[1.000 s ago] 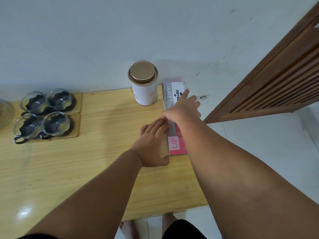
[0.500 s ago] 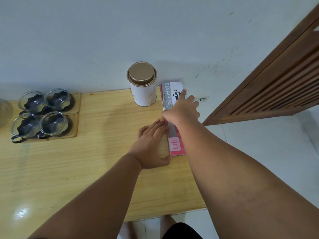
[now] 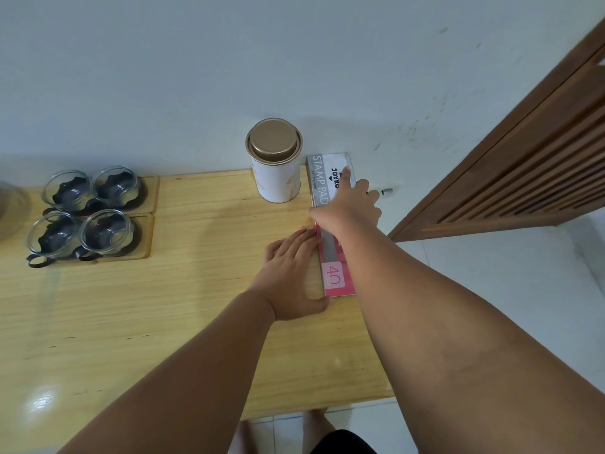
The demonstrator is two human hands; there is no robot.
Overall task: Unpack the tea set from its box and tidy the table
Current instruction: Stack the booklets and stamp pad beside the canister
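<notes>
A flat pink and grey stamp pad box (image 3: pixel 330 253) lies along the right edge of the wooden table (image 3: pixel 163 306). My right hand (image 3: pixel 350 208) rests on top of its middle, fingers spread, index finger stretched toward the far end. My left hand (image 3: pixel 294 273) lies flat on the table with its fingers and thumb against the box's left side. Several glass tea cups (image 3: pixel 86 214) with black holders stand on two wooden coasters at the left. A white tin with a gold lid (image 3: pixel 275 162) stands upright by the wall, just left of the box.
A glass vessel (image 3: pixel 9 208) shows partly at the far left edge. A slatted wooden door (image 3: pixel 523 165) stands open to the right, past the table. The wall runs directly behind the table. My feet show on the tiled floor below the front edge.
Both hands stay on the stamp pad box; my right index finger has stretched a little further toward the box's far end. The view has shifted slightly.
</notes>
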